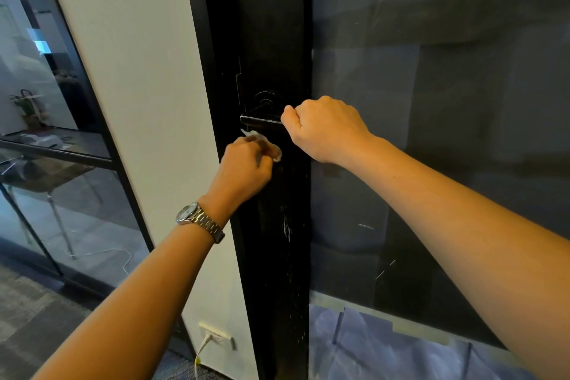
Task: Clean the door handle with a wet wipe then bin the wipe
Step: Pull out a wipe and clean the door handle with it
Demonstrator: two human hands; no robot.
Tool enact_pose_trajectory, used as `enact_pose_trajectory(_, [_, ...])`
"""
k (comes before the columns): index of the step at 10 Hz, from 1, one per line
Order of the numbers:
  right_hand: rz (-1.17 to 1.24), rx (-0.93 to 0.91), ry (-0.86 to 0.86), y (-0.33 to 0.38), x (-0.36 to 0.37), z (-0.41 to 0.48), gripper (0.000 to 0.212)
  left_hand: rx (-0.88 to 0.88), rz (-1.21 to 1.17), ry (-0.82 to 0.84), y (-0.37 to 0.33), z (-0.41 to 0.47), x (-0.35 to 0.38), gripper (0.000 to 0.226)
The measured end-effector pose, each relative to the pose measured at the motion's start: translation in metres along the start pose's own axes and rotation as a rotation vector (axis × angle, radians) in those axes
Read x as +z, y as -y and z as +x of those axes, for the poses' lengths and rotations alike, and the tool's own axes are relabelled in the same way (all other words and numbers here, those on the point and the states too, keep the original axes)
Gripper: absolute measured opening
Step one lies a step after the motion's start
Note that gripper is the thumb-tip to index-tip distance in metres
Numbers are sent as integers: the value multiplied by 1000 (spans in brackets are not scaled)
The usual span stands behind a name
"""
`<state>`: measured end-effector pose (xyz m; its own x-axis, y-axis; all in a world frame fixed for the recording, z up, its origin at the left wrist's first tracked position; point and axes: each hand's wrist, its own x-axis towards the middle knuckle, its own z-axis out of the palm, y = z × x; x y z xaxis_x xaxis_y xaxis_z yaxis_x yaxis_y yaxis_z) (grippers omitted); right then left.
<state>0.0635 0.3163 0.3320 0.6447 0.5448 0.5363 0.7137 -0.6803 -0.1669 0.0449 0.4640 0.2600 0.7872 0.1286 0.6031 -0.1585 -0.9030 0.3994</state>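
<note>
Standing by the door, I'm watching the person working w/ both hands at the latch. The right hand (320, 129) is clamping round the door handle (259, 121), fingers curled over the bar's right end. The rest of the black bar is sticking out leftward from that fist, long axis approx. horizontal, free tip pointing away from the grip.

The left hand (243, 170), w/ a watch (197, 217) on the wrist, is pinching a bunched wet wipe (257, 135) in curled fingers. The wipe is sitting just below the exposed stretch of bar, left of and under the right fist. A white corner is poking up toward the handle's underside; can't tell if it's touching yet or a hair apart.

So the left hand is the nearer one to the bare metal, and the next stroke is looking like a short lift up, then a slide along the bar's axis toward or away from the right fist. The part under the right hand isn't getting wiped while that grip is covering it, imo. Wiping seems to be in progress, not finished; no bin is showing anywhere round the hands, so the binning step isn't done.
</note>
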Motion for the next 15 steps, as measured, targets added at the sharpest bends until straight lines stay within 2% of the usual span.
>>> enact_pose_trajectory(2, [7, -3, 0, 0, -1, 0, 58, -68, -32, -29, 5, -2, 3, 27])
enact_pose_trajectory(3, [6, 0, 1, 1, -2, 0, 59, -178, -80, -83, 7, 2, 3, 28])
enact_pose_trajectory(5, [12, -6, -2, -1, 0, 2, 59, -128, -110, -44, 7, -1, 2, 29])
enact_pose_trajectory(6, [9, -7, -6, -2, 0, 3, 59, -219, -135, -64, 7, 2, 3, 32])
enact_pose_trajectory(8, [9, 0, -7, 0, 0, 1, 58, -15, -9, 13, 4, 1, 3, 28])
enact_pose_trajectory(9, [7, -1, -8, 0, 0, 2, 58, -96, -27, -50, 5, 2, 2, 27])
enact_pose_trajectory(10, [12, 1, -9, -1, 1, 2, 58, -26, 28, -3, -3, 4, 4, 27])
enact_pose_trajectory(11, [16, 1, -8, 0, 1, 1, 58, 62, 37, 115, -9, 0, -3, 29])
enact_pose_trajectory(12, [11, -2, -7, -1, 1, 1, 58, -4, -24, 108, -1, -2, -20, 31])
enact_pose_trajectory(14, [14, 2, -6, -2, 1, 2, 58, -100, 57, 75, 9, -1, -19, 28])
enact_pose_trajectory(15, [7, 5, -14, -2, 2, 1, 58, -30, 28, 20, 0, -8, -9, 23])
